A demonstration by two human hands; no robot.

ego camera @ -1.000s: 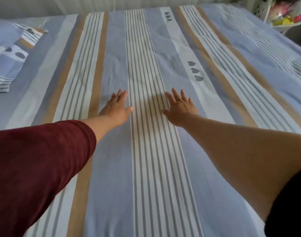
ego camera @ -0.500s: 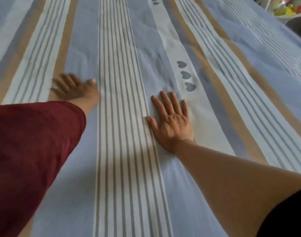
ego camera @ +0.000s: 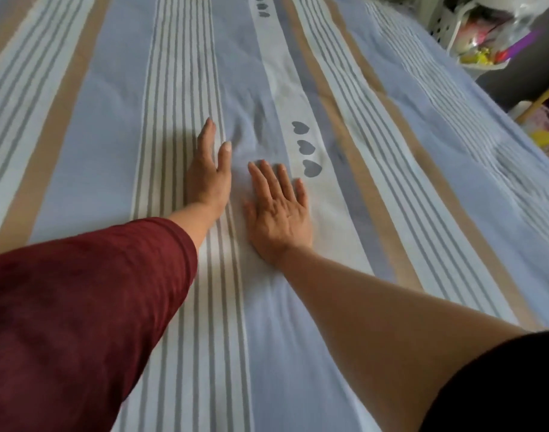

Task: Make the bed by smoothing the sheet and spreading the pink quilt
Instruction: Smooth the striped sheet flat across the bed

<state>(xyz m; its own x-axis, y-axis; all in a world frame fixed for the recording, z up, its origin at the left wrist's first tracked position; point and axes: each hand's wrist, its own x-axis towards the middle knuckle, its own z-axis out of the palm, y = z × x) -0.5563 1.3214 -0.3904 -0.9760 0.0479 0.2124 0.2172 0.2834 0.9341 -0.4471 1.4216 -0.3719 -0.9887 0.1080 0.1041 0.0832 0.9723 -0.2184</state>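
Smoothing the striped sheet (ego camera: pixel 111 126) mid-bed, palms down.

The sheet covers the bed as far as I can see; the pink quilt is not in view. My left hand (ego camera: pixel 208 179) and right hand (ego camera: pixel 279 210) press it just beside each other, fingers straight, gripping nothing. Pushing inward could bunch the crease (ego camera: pixel 251 132) ahead of them tighter. A cluttered white basket (ego camera: pixel 447 29) off the far right edge is well apart, no obstacle.
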